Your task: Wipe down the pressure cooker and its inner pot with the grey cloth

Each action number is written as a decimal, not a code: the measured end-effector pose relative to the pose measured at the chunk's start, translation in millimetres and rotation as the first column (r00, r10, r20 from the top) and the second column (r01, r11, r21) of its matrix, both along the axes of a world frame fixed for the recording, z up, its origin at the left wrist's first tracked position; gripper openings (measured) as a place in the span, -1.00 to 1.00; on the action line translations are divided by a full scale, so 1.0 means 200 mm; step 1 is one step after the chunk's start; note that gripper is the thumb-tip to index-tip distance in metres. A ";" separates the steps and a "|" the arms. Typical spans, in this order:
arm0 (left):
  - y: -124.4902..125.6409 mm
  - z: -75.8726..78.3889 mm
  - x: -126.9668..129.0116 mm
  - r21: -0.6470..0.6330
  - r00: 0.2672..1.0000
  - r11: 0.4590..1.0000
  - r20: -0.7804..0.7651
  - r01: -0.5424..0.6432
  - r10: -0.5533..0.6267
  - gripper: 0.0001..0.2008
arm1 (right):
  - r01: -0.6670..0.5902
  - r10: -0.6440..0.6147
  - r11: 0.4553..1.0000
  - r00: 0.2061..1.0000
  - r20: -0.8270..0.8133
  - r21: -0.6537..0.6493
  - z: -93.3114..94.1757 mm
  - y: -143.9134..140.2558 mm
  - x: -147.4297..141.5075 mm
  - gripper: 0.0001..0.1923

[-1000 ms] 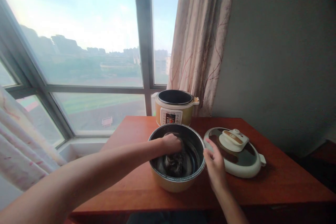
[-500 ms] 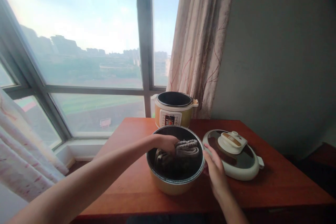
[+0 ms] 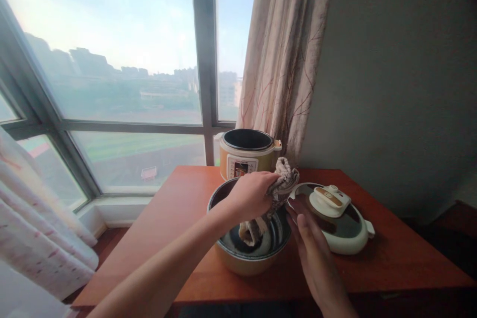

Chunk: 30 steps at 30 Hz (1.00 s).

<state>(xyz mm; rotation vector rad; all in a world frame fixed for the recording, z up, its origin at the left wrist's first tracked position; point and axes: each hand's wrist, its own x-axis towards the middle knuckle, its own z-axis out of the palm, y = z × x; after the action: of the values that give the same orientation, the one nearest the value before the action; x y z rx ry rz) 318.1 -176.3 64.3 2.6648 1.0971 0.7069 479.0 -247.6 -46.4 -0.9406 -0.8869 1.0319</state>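
Note:
A bunched grey-and-beige cloth [image 3: 283,177] is gripped in my left hand [image 3: 255,191], over the right part of an inner pot [image 3: 246,264]. The cloth's lower end hangs down inside the pot, close to its dark bottom. My right hand [image 3: 311,248] is at the pot's right side, its fingers up against the rim, holding it. The pot stands on the table with a dark inside and a tan outside. Behind it sits a cooker body [image 3: 244,159] with a control panel, partly hidden by the pot and my left hand.
A pressure cooker lid [image 3: 345,243] with a white handle lies to the right, close to my right hand. The reddish wooden table [image 3: 167,228] stands by a window [image 3: 134,59]. Curtains [image 3: 285,59] hang behind the cooker and at the left.
My left hand has lifted the cloth from inside the pot up and right to the rim, uncovering the pot's bottom. My right hand has shifted slightly at the pot's side.

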 end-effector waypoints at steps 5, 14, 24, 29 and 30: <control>-0.25 -0.01 0.19 0.356 0.963 0.928 -0.268 0.111 -0.012 -0.83 | -0.046 0.048 0.999 0.982 -0.185 0.011 -0.03 -0.02 0.05 -0.70; -0.39 -0.20 0.25 0.163 0.943 0.939 -0.195 0.303 -0.270 -0.60 | -0.270 0.137 0.955 0.764 -0.631 -0.119 -0.05 -0.05 0.26 -0.79; -0.36 -0.39 0.16 -0.045 0.996 0.996 -0.056 -0.075 0.073 -0.08 | 0.047 -0.152 0.978 0.832 -0.533 -0.205 0.01 0.00 0.35 -0.59; -0.35 -0.43 0.20 -0.024 0.959 0.982 -0.220 -0.188 0.178 -0.40 | 0.235 -0.250 0.968 0.924 -0.288 -0.088 0.03 0.04 0.46 -0.50; -0.35 -0.43 0.21 -0.058 0.950 0.980 -0.261 -0.192 0.170 -0.54 | 0.260 -0.268 0.963 0.924 -0.272 -0.068 0.03 0.04 0.47 -0.50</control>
<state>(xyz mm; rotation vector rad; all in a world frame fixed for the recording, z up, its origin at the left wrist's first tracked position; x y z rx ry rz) 359.2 -246.6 -21.3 2.6609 1.4171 0.3409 573.6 -239.2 -40.2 -0.8861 -0.4937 0.9183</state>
